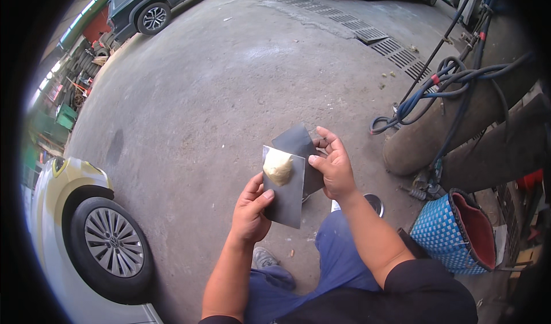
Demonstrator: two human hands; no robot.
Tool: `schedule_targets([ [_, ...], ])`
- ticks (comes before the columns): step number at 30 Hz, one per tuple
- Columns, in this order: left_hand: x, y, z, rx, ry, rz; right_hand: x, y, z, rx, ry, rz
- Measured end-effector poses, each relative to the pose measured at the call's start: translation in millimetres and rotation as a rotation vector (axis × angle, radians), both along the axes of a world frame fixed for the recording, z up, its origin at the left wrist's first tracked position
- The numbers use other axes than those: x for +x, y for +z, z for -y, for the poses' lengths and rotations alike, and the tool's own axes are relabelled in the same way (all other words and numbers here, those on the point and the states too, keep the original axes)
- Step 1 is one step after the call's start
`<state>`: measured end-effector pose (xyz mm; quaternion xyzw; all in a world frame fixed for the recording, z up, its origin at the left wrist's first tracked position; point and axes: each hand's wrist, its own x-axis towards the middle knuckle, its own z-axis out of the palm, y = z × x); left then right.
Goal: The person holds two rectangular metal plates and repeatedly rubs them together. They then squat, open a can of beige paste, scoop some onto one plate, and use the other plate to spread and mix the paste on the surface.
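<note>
My left hand point(251, 212) is closed on a dark rectangular flat spreader point(284, 206), thumb on top near its left edge. A mound of pale yellow putty point(278, 168) sits on the upper part of that spreader. Between the thumb and fingers of my right hand point(336, 172) is a second dark flat spreader point(295, 139). It lies partly behind the first one, so its lower left part is hidden. Both are held up in front of me, above my knees.
At left stands a pale car point(49, 209) with yellowish patches around its wheel point(113, 243). Gas cylinders point(413, 146) with blue hoses point(425, 97) lie at right, beyond a blue-white woven bag point(445, 232). A round tin point(374, 203) is beside my knee. Floor grates point(387, 48) run farther back.
</note>
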<state>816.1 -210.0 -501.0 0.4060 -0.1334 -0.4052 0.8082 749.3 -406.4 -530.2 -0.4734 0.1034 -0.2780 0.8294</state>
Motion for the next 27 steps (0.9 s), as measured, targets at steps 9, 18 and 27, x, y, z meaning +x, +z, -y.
schedule_targets([
  [9, -7.0, -14.6, 10.1, 0.092, 0.060, 0.047, -13.5, -44.4, 24.7, -0.036, -0.146, -0.134],
  [18, 28.5, -27.5, -38.4, 0.221, 0.316, 0.225, -184.0, -305.2, 144.8, -0.170, -0.483, -1.200],
  [27, 39.4, -31.6, -66.6, 0.327, 0.429, 0.209, -267.3, -396.4, 111.6, -0.332, -0.474, -1.798],
])
